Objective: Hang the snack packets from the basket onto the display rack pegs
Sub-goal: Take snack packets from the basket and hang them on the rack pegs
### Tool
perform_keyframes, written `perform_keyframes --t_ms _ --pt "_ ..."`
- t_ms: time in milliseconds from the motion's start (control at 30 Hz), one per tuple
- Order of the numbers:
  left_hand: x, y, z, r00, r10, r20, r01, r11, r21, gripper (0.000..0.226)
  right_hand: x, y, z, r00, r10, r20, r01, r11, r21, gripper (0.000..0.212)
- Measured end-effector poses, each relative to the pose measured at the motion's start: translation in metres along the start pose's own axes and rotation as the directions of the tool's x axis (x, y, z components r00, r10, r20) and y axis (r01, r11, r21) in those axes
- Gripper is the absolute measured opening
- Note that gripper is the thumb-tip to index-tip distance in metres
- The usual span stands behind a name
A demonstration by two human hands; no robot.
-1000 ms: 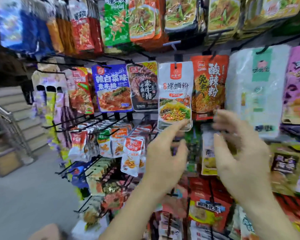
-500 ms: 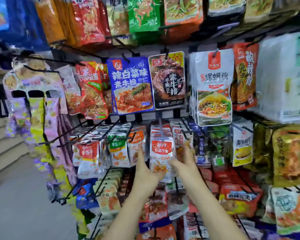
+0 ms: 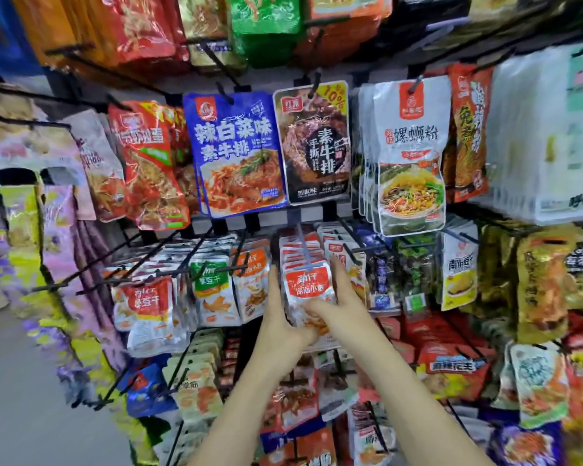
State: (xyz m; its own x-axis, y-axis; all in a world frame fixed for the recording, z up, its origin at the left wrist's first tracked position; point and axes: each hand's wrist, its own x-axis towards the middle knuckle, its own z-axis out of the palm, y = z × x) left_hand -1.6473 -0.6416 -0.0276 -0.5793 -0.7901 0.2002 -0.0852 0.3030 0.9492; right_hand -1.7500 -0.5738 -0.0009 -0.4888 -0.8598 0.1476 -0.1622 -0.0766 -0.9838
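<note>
A grey-backed display rack (image 3: 273, 218) with black wire pegs fills the view, and packets crowd every row. Above the hands hang large pouches, among them a blue foil pouch (image 3: 236, 153) and a dark brown pouch (image 3: 312, 142). The basket does not show. Directly between the hands, at the front of a packed file of its own kind, hangs the small red-and-white foil snack packet (image 3: 307, 287). It is upright with its long axis vertical, its red band on top and a pale panel below. Its top edge sits at the tip of a pale translucent peg (image 3: 303, 245), which runs from the rack out toward the person, just above the fingertips. The left hand (image 3: 280, 317) lies with its fingers straight up along the packet's left edge. The right hand (image 3: 339, 302) has the fuller hold, thumb across the lower front and fingers up the right edge. Both are equally near. The next move looks like a push straight back along the peg's line.
</note>
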Motion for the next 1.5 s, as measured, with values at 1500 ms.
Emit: perform_keyframes --t_ms 1500 --pt "0.012 0.015 -0.018 0.978 0.154 0.143 -0.181 0.962 0.205 0.098 0.069 -0.012 -0.008 0.974 -0.207 0.086 0.224 0.917 -0.330 0.058"
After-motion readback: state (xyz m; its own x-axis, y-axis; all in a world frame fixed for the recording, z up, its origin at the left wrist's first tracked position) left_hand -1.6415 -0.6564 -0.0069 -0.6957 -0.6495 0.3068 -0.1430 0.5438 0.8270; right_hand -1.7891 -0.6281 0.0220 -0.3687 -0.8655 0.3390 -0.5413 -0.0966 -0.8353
